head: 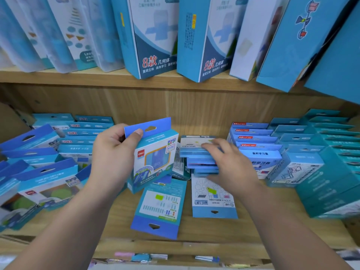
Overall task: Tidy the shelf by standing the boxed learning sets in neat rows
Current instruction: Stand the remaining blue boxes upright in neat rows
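Wooden shelf (276,228) carries blue boxed sets, rowed at right, loose in the middle, where the left hand (112,154) grips one box (153,158) by its hang tab and the right hand (228,158) rests straight fingers (212,146) on a small stack (198,158), grasping nothing. Advised: clear a gap first, then seat the box base-down, face matching its row. It now stands near upright, long axis vertical with slight lean, tab up, printed face toward the wearer.

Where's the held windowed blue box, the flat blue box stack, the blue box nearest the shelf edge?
Held windowed blue box (156,158): head view, front window.
Flat blue box stack (196,159): head view, front edges.
Nearest flat blue box (158,206): head view, back panel.
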Motion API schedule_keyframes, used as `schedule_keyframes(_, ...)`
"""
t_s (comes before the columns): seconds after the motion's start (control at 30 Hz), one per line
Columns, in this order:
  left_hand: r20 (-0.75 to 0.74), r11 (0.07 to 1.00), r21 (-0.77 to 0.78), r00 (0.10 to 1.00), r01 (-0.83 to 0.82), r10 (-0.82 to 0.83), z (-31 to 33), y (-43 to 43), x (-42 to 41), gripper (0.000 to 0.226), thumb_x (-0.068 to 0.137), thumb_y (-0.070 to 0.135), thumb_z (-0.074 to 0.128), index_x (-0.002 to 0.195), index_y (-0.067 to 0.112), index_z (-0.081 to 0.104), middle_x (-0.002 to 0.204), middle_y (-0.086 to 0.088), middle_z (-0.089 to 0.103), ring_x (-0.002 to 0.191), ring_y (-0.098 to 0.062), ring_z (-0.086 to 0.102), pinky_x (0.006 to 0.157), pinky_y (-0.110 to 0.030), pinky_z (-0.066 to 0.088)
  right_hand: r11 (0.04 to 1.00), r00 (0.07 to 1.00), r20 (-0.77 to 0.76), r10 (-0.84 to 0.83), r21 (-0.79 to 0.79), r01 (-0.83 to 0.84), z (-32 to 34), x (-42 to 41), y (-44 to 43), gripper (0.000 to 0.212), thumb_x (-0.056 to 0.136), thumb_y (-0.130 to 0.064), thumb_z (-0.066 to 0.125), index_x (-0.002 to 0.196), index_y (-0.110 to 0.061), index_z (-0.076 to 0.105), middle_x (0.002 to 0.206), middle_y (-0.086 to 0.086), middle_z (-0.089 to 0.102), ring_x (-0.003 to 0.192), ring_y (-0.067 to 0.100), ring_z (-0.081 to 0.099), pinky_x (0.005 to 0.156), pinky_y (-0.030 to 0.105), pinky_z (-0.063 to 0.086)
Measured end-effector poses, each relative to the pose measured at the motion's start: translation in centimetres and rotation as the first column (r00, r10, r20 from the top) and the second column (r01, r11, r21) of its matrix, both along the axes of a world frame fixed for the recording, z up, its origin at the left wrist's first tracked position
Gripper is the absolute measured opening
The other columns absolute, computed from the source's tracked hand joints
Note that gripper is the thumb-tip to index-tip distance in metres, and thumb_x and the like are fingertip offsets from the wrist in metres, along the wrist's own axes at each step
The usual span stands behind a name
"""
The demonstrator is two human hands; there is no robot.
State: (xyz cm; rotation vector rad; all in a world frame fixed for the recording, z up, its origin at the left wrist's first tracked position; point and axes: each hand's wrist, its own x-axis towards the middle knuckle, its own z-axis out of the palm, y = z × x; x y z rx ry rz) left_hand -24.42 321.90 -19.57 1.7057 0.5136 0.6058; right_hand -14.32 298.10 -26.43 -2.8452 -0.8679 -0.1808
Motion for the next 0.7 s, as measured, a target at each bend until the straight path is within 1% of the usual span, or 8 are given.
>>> schedule_keyframes(0.07, -0.007, 1.000, -0.012, 1.000, 0.018, -0.019, -0.3, -0.3, -0.2, 0.021, 0.096, 0.020, 0.063, 0.083, 0.003, 0.065, 0.079, -0.020, 0.072, 0.075, -0.039, 0.072, 0.062, -0.055, 0.056, 0.999, 1.000, 0.030, 0.000, 0.043, -0.001, 0.5, 0.6, -0.3, 0.087, 0.075, -0.038, 0.079, 0.146, -0.040, 0.030, 0.144, -0.009, 0.037, 0.109, 0.023, 0.058, 0.075, 0.033, 0.052)
schedule_keyframes(0.13, -0.018, 0.999, -0.014, 0.999, 0.031, -0.031, -1.0, -0.3, -0.3, 0.023, 0.095, 0.021, 0.064, 0.084, 0.001, 0.064, 0.078, -0.019, 0.072, 0.075, -0.038, 0.072, 0.064, -0.056, 0.056, 0.994, 0.998, 0.049, -0.038, 0.108, 0.032, 1.2, 1.6, -0.3, 0.093, 0.072, -0.038, 0.081, 0.149, -0.039, 0.029, 0.148, -0.009, 0.034, 0.103, 0.023, 0.061, 0.070, 0.030, 0.049)
schedule_keyframes(0.27, -0.034, 0.997, -0.049, 0.998, 0.058, -0.059, -2.2, -0.5, -0.2, 0.025, 0.093, 0.024, 0.065, 0.084, 0.001, 0.063, 0.083, -0.026, 0.071, 0.078, -0.047, 0.070, 0.068, -0.068, 0.053, 0.981, 0.994, -0.032, -0.101, 0.164, 0.105, 2.8, 4.0, 0.2, 0.101, 0.067, -0.043, 0.083, 0.152, -0.036, 0.030, 0.155, -0.004, 0.027, 0.121, 0.026, 0.055, 0.088, 0.040, 0.054)
schedule_keyframes(0.33, -0.045, 0.998, -0.036, 0.997, 0.057, -0.058, -2.7, -0.6, 0.0, 0.024, 0.093, 0.021, 0.066, 0.081, 0.001, 0.062, 0.082, -0.026, 0.070, 0.076, -0.046, 0.070, 0.065, -0.060, 0.054, 0.987, 0.994, -0.052, -0.099, 0.122, 0.105, 3.3, 5.0, 0.4, 0.095, 0.068, -0.043, 0.083, 0.151, -0.032, 0.037, 0.156, 0.003, 0.030, 0.129, 0.029, 0.048, 0.099, 0.041, 0.050)
schedule_keyframes(0.43, -0.076, 0.998, -0.005, 0.995, 0.064, -0.064, -3.5, -0.9, 0.3, 0.026, 0.095, 0.020, 0.065, 0.074, 0.004, 0.061, 0.069, -0.013, 0.069, 0.058, -0.022, 0.066, 0.055, -0.038, 0.047, 0.996, 0.996, -0.035, -0.085, 0.002, 0.085, 4.1, 5.8, 0.5, 0.089, 0.074, -0.050, 0.081, 0.150, -0.031, 0.040, 0.154, 0.008, 0.036, 0.134, 0.033, 0.040, 0.108, 0.043, 0.039)
schedule_keyframes(0.5, -0.099, 0.997, 0.000, 0.992, 0.083, -0.082, -4.1, -1.1, 0.3, 0.028, 0.095, 0.019, 0.064, 0.072, 0.004, 0.060, 0.064, -0.010, 0.067, 0.054, -0.015, 0.062, 0.054, -0.030, 0.043, 0.994, 0.995, 0.010, -0.095, -0.060, 0.096, 4.2, 5.9, 0.3, 0.089, 0.076, -0.059, 0.076, 0.151, -0.034, 0.037, 0.153, 0.007, 0.037, 0.134, 0.032, 0.038, 0.109, 0.046, 0.034)
schedule_keyframes(0.6, -0.102, 0.996, -0.030, 0.991, 0.079, -0.081, -4.8, -1.0, 0.4, 0.027, 0.095, 0.020, 0.064, 0.071, 0.007, 0.061, 0.071, -0.017, 0.068, 0.059, -0.022, 0.064, 0.057, -0.035, 0.045, 0.988, 0.989, 0.055, -0.137, -0.058, 0.140, 3.5, 5.4, -0.3, 0.088, 0.077, -0.065, 0.070, 0.152, -0.035, 0.035, 0.157, 0.003, 0.033, 0.138, 0.030, 0.034, 0.110, 0.048, 0.029)
schedule_keyframes(0.7, -0.115, 0.996, -0.058, 0.991, 0.063, -0.069, -4.8, -0.8, 0.4, 0.025, 0.096, 0.022, 0.064, 0.076, 0.006, 0.063, 0.071, -0.012, 0.071, 0.063, -0.024, 0.071, 0.058, -0.037, 0.049, 0.988, 0.984, 0.094, -0.152, -0.025, 0.155, 2.6, 4.9, -0.7, 0.088, 0.078, -0.063, 0.071, 0.152, -0.033, 0.035, 0.155, 0.001, 0.037, 0.139, 0.028, 0.034, 0.111, 0.047, 0.026)
